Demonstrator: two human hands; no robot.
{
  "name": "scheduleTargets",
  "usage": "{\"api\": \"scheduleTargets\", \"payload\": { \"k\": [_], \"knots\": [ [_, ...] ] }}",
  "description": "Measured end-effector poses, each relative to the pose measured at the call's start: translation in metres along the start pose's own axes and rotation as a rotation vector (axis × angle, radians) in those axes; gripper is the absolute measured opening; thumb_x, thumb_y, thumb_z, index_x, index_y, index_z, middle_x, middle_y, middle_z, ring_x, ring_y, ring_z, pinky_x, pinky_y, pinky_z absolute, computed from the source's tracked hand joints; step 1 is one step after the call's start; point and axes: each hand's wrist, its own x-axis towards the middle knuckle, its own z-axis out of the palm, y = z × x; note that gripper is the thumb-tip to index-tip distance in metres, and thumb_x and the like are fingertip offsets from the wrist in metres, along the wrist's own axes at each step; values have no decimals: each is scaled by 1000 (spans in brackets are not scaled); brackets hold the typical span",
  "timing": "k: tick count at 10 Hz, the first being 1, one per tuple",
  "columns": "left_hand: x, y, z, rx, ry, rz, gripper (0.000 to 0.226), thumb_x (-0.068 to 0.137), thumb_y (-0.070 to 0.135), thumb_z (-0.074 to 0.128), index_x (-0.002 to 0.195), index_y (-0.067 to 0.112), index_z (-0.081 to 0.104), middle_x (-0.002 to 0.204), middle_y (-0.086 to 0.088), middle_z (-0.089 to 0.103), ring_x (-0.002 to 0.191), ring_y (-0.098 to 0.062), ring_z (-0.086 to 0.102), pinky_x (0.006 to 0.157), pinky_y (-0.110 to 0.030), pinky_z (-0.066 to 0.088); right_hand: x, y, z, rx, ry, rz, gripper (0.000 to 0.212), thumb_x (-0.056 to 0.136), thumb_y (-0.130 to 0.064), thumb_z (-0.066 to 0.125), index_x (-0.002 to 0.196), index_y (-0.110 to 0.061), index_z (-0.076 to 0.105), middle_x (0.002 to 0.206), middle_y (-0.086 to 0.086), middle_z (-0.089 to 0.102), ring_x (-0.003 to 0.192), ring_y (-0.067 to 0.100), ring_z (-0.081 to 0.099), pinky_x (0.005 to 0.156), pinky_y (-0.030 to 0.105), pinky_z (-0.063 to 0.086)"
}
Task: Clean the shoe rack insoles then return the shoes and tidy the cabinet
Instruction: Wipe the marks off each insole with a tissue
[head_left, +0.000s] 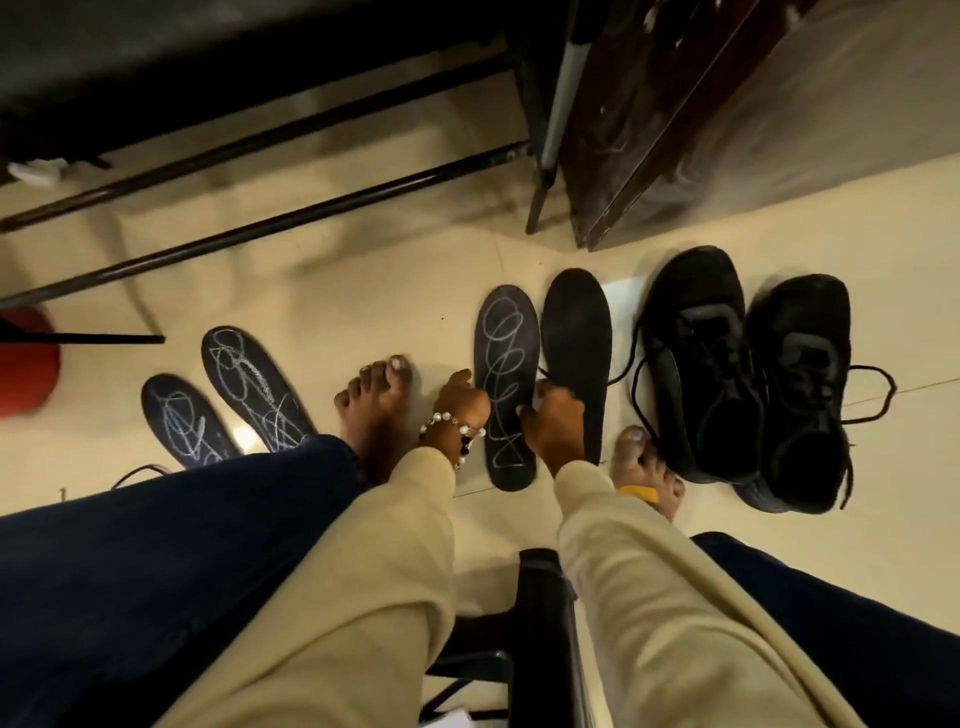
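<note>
Insoles: four dark ones lying on the pale tiled floor (363, 270), so yeah, all out of the shoes
Scribbled pair: two insoles with white chalky scribbles off to the left, one (179, 421) nearer the edge and a longer one (254, 387) just beside it, both partly hidden by a dark blue trouser leg (156, 545)
Middle insole: another scribbled insole (506, 384) flat on the floor between the person's two hands
Plain insole: no scribbles on this one (576, 343), its near end is lifted and tilted
Left hand: (462, 400) fingers curled, touching the left edge of the middle insole; can't really tell if it's gripping or just resting there. Pearl bracelet (452, 431) on the wrist
Right hand: (553, 421) fingers curled around the plain insole's edge, pinching it
Shoes: black lace-up pair to the right, one (696, 364) just beside the plain insole, the other (800, 389) touching it, laces hanging loose
Feet: bare, one (376, 410) left of the hands, one (647, 473) by the shoes
Rack: dark metal bars (260, 228) at the top left, wooden cabinet door (649, 119) at the top right
Sleeves: cream, both arms
</note>
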Motion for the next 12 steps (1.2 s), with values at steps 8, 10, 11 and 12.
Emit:
{"api": "scheduleTargets", "payload": {
  "k": [8, 10, 11, 12],
  "knots": [
    [-110, 79, -230, -1476, -353, -191, 34, 96, 15, 50, 118, -8, 61, 120, -24, 63, 108, -37, 62, 88, -37, 51, -125, -107, -186, 659, -58, 81, 17, 74, -5, 77, 68, -10, 62, 77, 9, 65, 70, 23, 60, 52, 28, 48],
    [-167, 77, -284, -1771, -494, -125, 35, 99, 23, 44, 115, -1, 62, 105, -18, 67, 96, -31, 62, 83, -37, 52, -187, -138, -245, 677, -87, -17, 36, 77, -4, 74, 110, -1, 60, 101, 12, 62, 90, 26, 59, 58, 29, 46],
    [-182, 80, -305, -1785, -640, -3, 48, 102, 39, 33, 129, 6, 55, 115, -16, 62, 102, -32, 58, 87, -37, 46, -212, -151, -277, 683, -25, -74, 17, 77, -3, 73, 92, 1, 65, 87, 15, 64, 78, 26, 60, 55, 28, 45],
    [-196, 94, -335, -1795, -817, 199, 58, 100, 53, 26, 128, 13, 56, 121, -15, 65, 103, -29, 63, 81, -42, 51, -229, -160, -310, 776, 35, -134, 7, 76, -1, 71, 79, 1, 64, 71, 15, 63, 61, 26, 60, 54, 29, 44]
  ]
}}
